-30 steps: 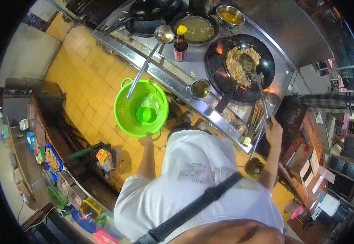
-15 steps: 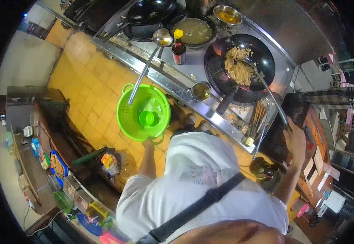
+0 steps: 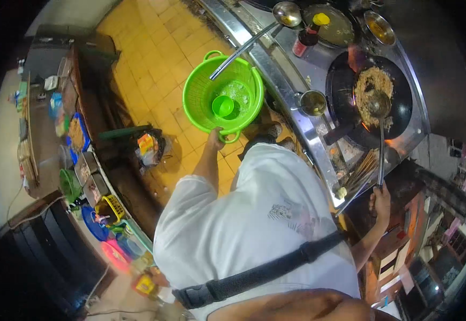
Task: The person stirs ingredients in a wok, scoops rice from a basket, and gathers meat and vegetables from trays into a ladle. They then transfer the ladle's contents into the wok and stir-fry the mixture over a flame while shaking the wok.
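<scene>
My left hand (image 3: pixel 215 140) grips the near handle of a bright green plastic colander (image 3: pixel 201 93), held out over the yellow tiled floor. A small green cup (image 3: pixel 222 106) and some pale food lie inside it. My right hand (image 3: pixel 381 201) holds the end of a long metal ladle (image 3: pixel 380 140) whose bowl rests in the fried rice (image 3: pixel 372 85) in a black wok (image 3: pixel 345 85). Flames show at the wok's rim.
A steel stove counter (image 3: pixel 289 80) carries a sauce bottle (image 3: pixel 308 33), a small metal bowl (image 3: pixel 313 102), another long ladle (image 3: pixel 254 38) and more pans. On the left stands a dark counter (image 3: pixel 83 160) with containers and packets.
The view has swung so the stove sits further right. My right hand drew back toward me along the ladle handle and its bowl shifted in the rice. The colander stays in my left hand.
</scene>
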`<action>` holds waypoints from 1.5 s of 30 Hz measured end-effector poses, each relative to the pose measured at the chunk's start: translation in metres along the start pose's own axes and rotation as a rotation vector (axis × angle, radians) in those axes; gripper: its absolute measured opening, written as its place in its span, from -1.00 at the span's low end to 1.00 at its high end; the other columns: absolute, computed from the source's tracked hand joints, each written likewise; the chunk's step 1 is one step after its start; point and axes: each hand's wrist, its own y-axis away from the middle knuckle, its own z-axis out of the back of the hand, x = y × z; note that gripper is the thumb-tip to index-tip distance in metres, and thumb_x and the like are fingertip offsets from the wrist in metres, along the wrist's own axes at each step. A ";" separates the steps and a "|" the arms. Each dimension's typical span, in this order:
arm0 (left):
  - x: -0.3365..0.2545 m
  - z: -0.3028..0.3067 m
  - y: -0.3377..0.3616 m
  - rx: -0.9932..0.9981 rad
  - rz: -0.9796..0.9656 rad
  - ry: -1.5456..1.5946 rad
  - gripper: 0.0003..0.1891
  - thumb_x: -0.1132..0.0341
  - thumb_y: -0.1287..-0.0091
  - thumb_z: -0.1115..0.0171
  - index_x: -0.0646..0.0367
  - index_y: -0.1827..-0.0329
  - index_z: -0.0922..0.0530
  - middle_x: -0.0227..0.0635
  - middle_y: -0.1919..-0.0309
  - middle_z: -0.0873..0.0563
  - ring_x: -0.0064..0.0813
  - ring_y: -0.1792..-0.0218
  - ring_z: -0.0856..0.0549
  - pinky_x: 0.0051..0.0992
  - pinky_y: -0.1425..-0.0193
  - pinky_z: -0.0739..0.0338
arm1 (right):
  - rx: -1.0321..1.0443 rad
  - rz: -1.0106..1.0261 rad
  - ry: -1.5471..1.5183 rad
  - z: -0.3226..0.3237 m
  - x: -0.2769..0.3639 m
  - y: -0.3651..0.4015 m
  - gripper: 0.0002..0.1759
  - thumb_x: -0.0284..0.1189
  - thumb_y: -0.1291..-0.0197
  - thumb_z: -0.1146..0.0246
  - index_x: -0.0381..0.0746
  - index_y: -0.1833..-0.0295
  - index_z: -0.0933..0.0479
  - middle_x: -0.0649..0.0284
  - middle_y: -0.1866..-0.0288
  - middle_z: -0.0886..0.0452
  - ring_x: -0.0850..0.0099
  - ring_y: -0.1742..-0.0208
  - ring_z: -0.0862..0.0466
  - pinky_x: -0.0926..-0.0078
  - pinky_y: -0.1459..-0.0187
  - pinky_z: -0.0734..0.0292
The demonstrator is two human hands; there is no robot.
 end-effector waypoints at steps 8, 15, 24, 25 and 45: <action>0.031 0.012 0.105 -0.318 -0.218 0.172 -0.81 0.40 -0.13 -0.09 0.23 0.20 -0.41 -0.25 0.41 -0.53 -0.37 0.51 -0.52 -0.40 0.47 -0.47 | -0.387 0.699 0.858 -0.068 -0.011 -0.081 -0.48 -0.43 -0.16 -0.14 -0.34 -0.24 -0.28 -0.13 -0.07 -0.44 0.05 -0.10 -0.44 0.17 -0.09 -0.33; 0.053 -0.004 0.229 -0.812 -0.584 0.371 -0.81 0.46 -0.03 -0.14 0.35 0.29 -0.45 -0.25 0.38 -0.57 -0.41 0.48 -0.57 -0.44 0.50 -0.48 | 0.394 1.333 0.463 -0.267 0.148 0.005 -0.57 -0.46 -0.14 -0.16 -0.28 -0.15 -0.38 0.05 -0.11 -0.40 0.10 -0.15 -0.41 0.31 -0.16 -0.33; 0.065 -0.067 0.346 -0.796 -0.929 0.306 -0.84 0.54 0.00 -0.12 0.40 0.34 -0.50 -0.32 0.42 -0.59 -0.47 0.38 -0.56 -0.54 0.31 -0.41 | 0.724 1.561 0.571 -0.391 0.183 0.110 -0.40 -0.25 -0.12 -0.22 -0.39 -0.17 -0.25 -0.12 0.11 -0.52 -0.05 0.10 -0.56 0.17 0.11 -0.51; 0.060 -0.081 0.352 -0.752 -0.970 0.237 -0.82 0.52 0.00 -0.12 0.38 0.31 -0.49 -0.35 0.39 -0.57 -0.48 0.36 -0.55 -0.51 0.25 -0.42 | 0.688 1.359 0.757 -0.393 0.199 0.123 -0.38 -0.19 -0.13 -0.23 -0.39 -0.16 -0.27 -0.12 0.12 -0.54 -0.07 0.12 -0.57 0.18 0.10 -0.51; -0.032 -0.430 0.291 0.315 -1.523 -0.756 -0.72 0.48 -0.14 -0.17 0.45 0.09 -0.49 -0.02 0.17 -0.65 -0.17 0.26 -0.64 -0.41 0.16 -0.47 | -0.582 0.926 -0.371 -0.080 0.101 0.063 -0.41 -0.64 -0.01 0.01 -0.42 -0.22 -0.03 -0.17 -0.06 -0.39 0.01 -0.09 -0.45 0.28 -0.14 -0.29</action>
